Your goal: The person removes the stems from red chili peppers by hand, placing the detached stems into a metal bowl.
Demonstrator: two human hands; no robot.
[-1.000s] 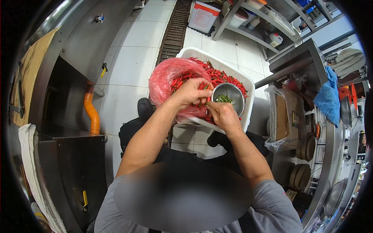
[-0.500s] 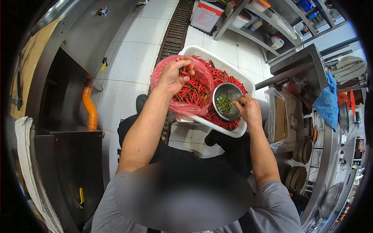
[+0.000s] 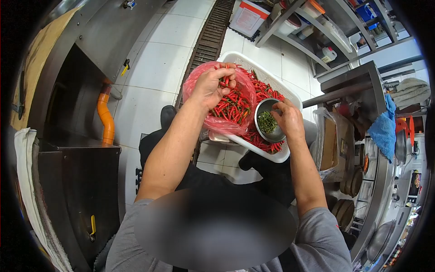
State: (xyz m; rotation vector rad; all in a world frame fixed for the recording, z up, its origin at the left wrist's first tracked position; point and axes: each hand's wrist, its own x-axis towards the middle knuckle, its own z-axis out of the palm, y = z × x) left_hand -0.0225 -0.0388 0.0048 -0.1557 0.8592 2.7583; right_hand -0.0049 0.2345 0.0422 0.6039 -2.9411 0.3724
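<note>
In my left hand (image 3: 212, 86) are a few red chili peppers (image 3: 225, 81), gripped by curled fingers above a pink plastic bag (image 3: 194, 75). Inside that open bag lie many red chilies with green stems (image 3: 231, 108). My right hand (image 3: 290, 120) reaches over the right side of a metal bowl (image 3: 275, 133), its fingers bent and pinched together; whatever is between them is too small to make out. Green chili stems (image 3: 266, 121) are heaped in the bowl. Both bag and bowl sit in a white perforated plastic basket (image 3: 290, 90), on more loose red chilies (image 3: 260, 88).
A floor drain grate (image 3: 210, 38) runs past the basket across white tiles. To the right stand a plastic-wrapped cardboard box (image 3: 331, 140) and a steel table with a blue cloth (image 3: 384, 129). Steel equipment with an orange pipe (image 3: 105, 115) is on the left.
My right hand has moved up and further over the bowl. My left hand still grips the chilies. The whole view has shifted slightly.
</note>
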